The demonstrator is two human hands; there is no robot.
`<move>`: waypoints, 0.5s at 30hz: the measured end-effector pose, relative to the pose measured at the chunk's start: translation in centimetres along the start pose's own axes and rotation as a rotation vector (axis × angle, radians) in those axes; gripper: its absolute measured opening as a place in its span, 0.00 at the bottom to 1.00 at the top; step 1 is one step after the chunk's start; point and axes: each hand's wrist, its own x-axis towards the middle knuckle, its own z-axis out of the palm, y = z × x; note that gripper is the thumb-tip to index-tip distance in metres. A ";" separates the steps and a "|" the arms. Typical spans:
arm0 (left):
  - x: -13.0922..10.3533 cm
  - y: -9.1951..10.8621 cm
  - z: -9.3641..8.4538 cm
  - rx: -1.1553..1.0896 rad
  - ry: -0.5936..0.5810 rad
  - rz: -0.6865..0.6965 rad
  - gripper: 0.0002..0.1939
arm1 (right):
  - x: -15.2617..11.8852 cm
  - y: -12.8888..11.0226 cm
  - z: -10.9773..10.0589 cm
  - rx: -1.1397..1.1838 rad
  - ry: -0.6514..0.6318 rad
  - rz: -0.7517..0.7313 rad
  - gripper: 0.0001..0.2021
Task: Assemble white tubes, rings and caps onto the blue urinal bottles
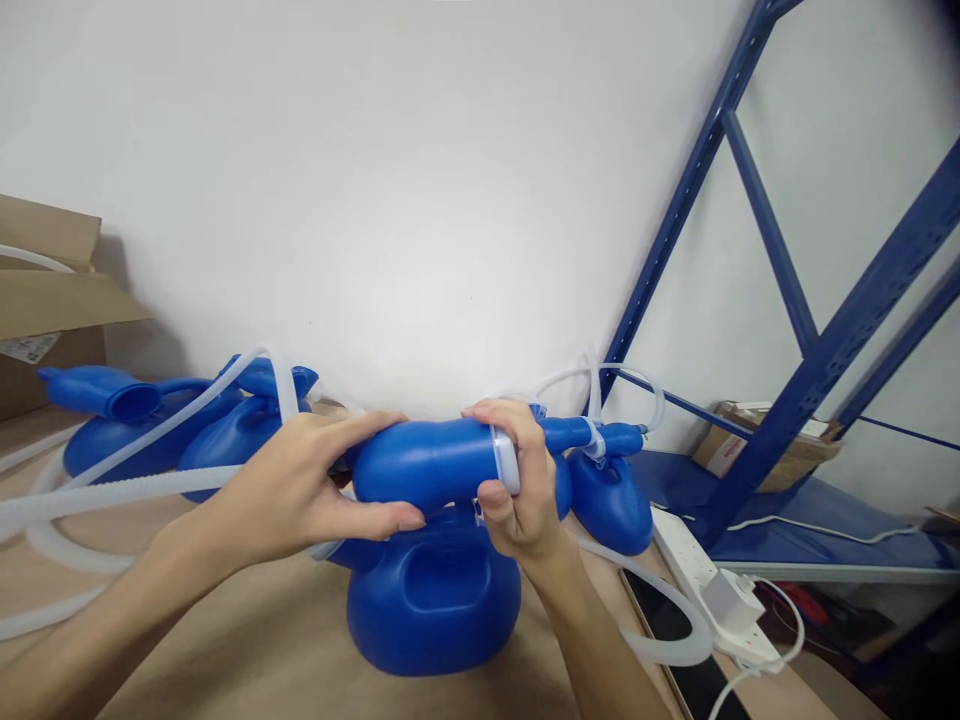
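A: While both hands are on it, log the grip. Left hand (300, 490) is wrapped around the wide end of the blue funnel piece (424, 465), thumb underneath. Right hand (517, 490) is closed over the white ring (505, 460) where that piece meets the narrower blue end.

B: Where's the piece sitting?

A: Held level in the air, just above the blue jug (435, 600), which stands on the wooden table (262, 650). Can't tell whether the two touch.

B: Progress?

A: My read: mid-job. Ring joint looks seated or nearly so, can't tell which. Other blue jugs (150, 435) at back left already carry a white hose (112, 490), and another on the right (611, 500) has tubing too. So several look finished and this one is in hand.

B: Rest?

A: Cardboard box (45, 300) far left, power strip (690, 560) right, blue shelving frame (825, 350) behind.
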 end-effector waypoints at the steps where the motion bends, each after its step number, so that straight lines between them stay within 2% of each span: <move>1: 0.0 -0.3 0.2 0.012 0.019 0.008 0.34 | -0.1 -0.2 0.2 -0.033 -0.004 0.031 0.20; 4: -0.1 -1.0 0.9 0.063 0.090 0.019 0.36 | 0.0 -0.9 -0.1 -0.099 -0.034 0.176 0.20; 7: -0.3 -1.3 1.4 0.106 0.116 -0.005 0.37 | 0.3 -1.5 -0.7 -0.063 -0.102 0.361 0.22; 11: -0.2 -1.4 1.0 0.150 0.173 -0.075 0.41 | 0.8 -1.9 -1.6 0.214 -0.190 0.569 0.33; 13: -0.1 -1.3 0.2 0.165 0.257 -0.158 0.43 | 1.1 -1.9 -2.0 0.366 -0.203 0.681 0.40; 15: 0.0 -1.1 -0.8 0.133 0.288 -0.254 0.42 | 1.5 -1.8 -2.4 0.434 -0.218 0.758 0.46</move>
